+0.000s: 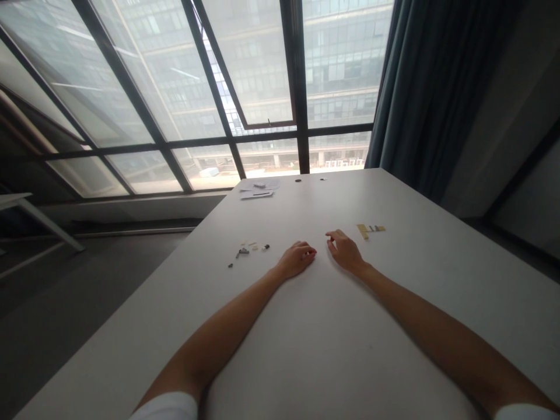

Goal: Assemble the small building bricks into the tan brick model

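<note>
My left hand (pixel 296 260) rests low over the white table (pixel 284 326), its fingers curled in and the tips near the thumb. What it holds, if anything, is too small to make out. Just to the right, my right hand (pixel 345 251) has its thumb and forefinger apart with nothing visible between them. A loose group of small grey pieces (pixel 244 251) lies left of my left hand, with small white pieces (pixel 252 243) and a dark piece (pixel 266 247) among them. Beyond my right hand are flat yellow pieces (pixel 363 231) with small grey parts beside them.
Papers (pixel 258 185) lie at the far left corner of the table. A dark round spot (pixel 298 181) and a small item (pixel 322 179) are near the far edge. Windows (pixel 262 70) stand behind, a dark curtain (pixel 411 93) to the right, and another table (pixel 17 199) at left.
</note>
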Available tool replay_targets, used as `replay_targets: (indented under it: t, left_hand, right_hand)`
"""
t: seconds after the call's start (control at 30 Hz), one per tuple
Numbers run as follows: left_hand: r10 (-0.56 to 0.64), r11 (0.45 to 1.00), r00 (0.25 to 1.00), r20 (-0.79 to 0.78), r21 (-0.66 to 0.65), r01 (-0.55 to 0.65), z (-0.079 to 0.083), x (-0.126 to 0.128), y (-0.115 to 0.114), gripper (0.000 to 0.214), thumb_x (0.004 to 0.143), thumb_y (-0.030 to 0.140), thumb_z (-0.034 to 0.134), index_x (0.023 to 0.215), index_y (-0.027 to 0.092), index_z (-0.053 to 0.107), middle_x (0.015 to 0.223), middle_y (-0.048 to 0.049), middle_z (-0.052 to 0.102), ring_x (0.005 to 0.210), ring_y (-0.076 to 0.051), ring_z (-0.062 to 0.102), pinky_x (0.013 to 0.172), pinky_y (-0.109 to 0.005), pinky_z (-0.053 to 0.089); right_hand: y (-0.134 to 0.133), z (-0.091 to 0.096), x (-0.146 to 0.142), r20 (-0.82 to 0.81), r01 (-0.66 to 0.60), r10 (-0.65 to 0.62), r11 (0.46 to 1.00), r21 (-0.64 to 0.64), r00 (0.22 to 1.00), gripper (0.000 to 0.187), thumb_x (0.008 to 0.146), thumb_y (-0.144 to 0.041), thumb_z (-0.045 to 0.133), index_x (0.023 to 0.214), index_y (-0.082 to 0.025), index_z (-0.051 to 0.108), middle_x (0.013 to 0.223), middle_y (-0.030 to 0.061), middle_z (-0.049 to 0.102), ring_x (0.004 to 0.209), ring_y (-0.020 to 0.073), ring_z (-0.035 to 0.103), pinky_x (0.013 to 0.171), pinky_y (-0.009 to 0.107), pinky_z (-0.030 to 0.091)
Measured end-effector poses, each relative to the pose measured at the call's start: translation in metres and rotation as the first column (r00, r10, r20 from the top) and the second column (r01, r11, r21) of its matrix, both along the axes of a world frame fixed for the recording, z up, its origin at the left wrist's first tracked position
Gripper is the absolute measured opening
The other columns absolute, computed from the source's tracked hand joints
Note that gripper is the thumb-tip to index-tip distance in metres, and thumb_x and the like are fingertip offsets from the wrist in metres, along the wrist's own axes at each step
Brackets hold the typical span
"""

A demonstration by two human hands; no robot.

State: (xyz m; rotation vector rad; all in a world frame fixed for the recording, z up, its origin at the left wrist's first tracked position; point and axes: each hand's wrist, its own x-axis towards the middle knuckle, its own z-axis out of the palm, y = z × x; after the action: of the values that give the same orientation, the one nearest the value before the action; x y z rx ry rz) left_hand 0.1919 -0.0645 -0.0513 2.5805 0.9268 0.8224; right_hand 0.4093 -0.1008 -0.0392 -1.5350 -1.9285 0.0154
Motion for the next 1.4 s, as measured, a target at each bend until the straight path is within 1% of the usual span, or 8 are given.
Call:
replay_targets:
  t: [0.07,0.1,0.17,0.23,0.57,1.0,1.27,1.4]
  left_hand:
    - [0.008,1.0,1.0,-0.019,0.005,-0.008,0.0,0.0,-0.001,0.019,0.095,0.027,0.058,0.102,0.024,0.075,0.096,-0.006,0.069,0.094,-0.02,0.062,0.089,-0.034,0.05]
    - [0.014,1.0,1.0,-0.024,0.006,-0.014,-0.001,0.001,-0.001,0.019,0.094,0.026,0.059,0.102,0.024,0.075,0.096,-0.006,0.069,0.094,-0.02,0.062,0.09,-0.034,0.05]
    - [0.021,1.0,0.999,-0.032,0.004,-0.021,-0.001,0.001,0.0,0.019,0.094,0.026,0.059,0.102,0.024,0.076,0.096,-0.006,0.069,0.094,-0.021,0.062,0.09,-0.034,0.05]
    - [0.028,1.0,0.999,-0.037,-0.001,-0.028,-0.002,0.001,0.0,0.019,0.093,0.025,0.059,0.103,0.025,0.076,0.097,-0.0059,0.069,0.095,-0.021,0.061,0.09,-0.034,0.05]
    - [0.04,0.999,0.997,-0.072,-0.028,-0.042,0.001,0.001,-0.002,0.022,0.093,0.024,0.058,0.106,0.023,0.076,0.101,-0.0054,0.07,0.099,-0.019,0.06,0.094,-0.031,0.048]
    - [0.036,0.999,0.997,-0.07,-0.035,-0.039,0.0,0.0,-0.002,0.023,0.092,0.024,0.059,0.108,0.023,0.075,0.102,-0.0055,0.069,0.099,-0.019,0.06,0.094,-0.03,0.048]
    - [0.035,0.999,0.996,-0.082,-0.027,-0.037,0.003,0.0,-0.004,0.023,0.093,0.024,0.058,0.108,0.023,0.075,0.101,-0.0061,0.069,0.1,-0.02,0.06,0.094,-0.031,0.048]
    - [0.037,0.999,0.996,-0.08,-0.03,-0.039,0.002,-0.001,-0.004,0.023,0.092,0.023,0.058,0.107,0.022,0.075,0.102,-0.0062,0.069,0.101,-0.02,0.06,0.096,-0.031,0.047]
  right_hand:
    - [-0.004,-0.008,-0.005,0.056,-0.032,0.034,0.998,-0.048,0.998,0.032,0.098,-0.02,0.05,0.128,-0.019,0.062,0.115,0.0084,0.065,0.099,0.0191,0.063,0.085,0.025,0.045]
    - [-0.006,-0.011,-0.006,0.087,-0.056,0.062,0.996,-0.075,0.994,0.03,0.098,-0.021,0.052,0.126,-0.02,0.063,0.114,0.0076,0.065,0.099,0.0188,0.062,0.085,0.024,0.045]
    - [-0.007,-0.014,-0.006,0.133,-0.101,0.117,0.988,-0.12,0.984,0.023,0.098,-0.023,0.054,0.116,-0.022,0.069,0.111,0.0059,0.064,0.098,0.0177,0.062,0.083,0.023,0.044]
    - [-0.006,-0.015,-0.005,0.148,-0.123,0.143,0.983,-0.14,0.978,0.02,0.099,-0.025,0.054,0.107,-0.023,0.072,0.108,0.0045,0.064,0.097,0.0166,0.062,0.083,0.023,0.044]
    - [-0.003,-0.018,-0.002,0.108,-0.152,0.167,0.979,-0.133,0.98,0.021,0.099,-0.024,0.054,0.106,-0.023,0.073,0.105,0.0045,0.064,0.093,0.0164,0.061,0.081,0.023,0.042]
    - [-0.003,-0.02,-0.001,0.105,-0.152,0.166,0.98,-0.127,0.981,0.02,0.098,-0.023,0.054,0.106,-0.023,0.073,0.104,0.0039,0.064,0.093,0.0159,0.061,0.08,0.023,0.042]
    - [-0.003,-0.019,-0.002,0.103,-0.15,0.163,0.981,-0.121,0.981,0.02,0.098,-0.022,0.054,0.105,-0.023,0.073,0.103,0.0035,0.064,0.092,0.0156,0.061,0.079,0.023,0.042]
    - [-0.004,-0.018,-0.002,0.104,-0.164,0.176,0.98,-0.113,0.979,0.02,0.098,-0.022,0.053,0.104,-0.022,0.073,0.102,0.0036,0.065,0.09,0.0156,0.062,0.078,0.023,0.042]
